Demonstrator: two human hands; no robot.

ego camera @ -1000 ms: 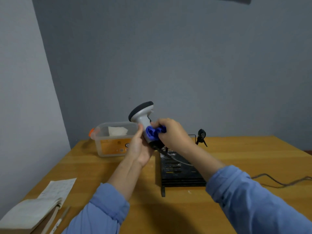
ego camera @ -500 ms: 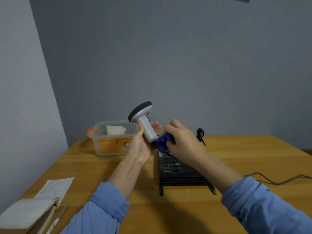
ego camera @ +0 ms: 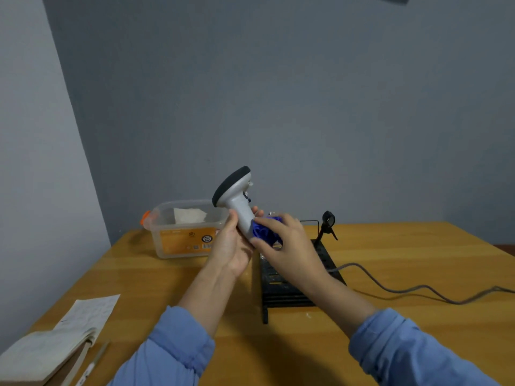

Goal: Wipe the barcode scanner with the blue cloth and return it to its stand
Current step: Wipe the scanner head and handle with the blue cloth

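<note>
My left hand [ego camera: 232,246] grips the handle of the grey barcode scanner [ego camera: 237,199], holding it upright above the table with its dark head tilted up and left. My right hand [ego camera: 284,243] is closed on the bunched blue cloth [ego camera: 263,232] and presses it against the lower right side of the handle. The scanner's grey cable [ego camera: 404,288] trails off to the right across the table. The thin black stand [ego camera: 326,227] rises behind my right hand, at the far end of a black slotted tray [ego camera: 281,288].
A clear plastic box [ego camera: 184,232] with an orange label and white paper inside sits at the back left of the wooden table [ego camera: 404,246]. An open notebook [ego camera: 50,346] and a pen [ego camera: 92,363] lie at the front left. Grey walls stand behind and to the left.
My right hand with the cloth slid down off the handle towards its base, then came back up against the handle's lower side. The scanner stayed nearly still in my left hand.
</note>
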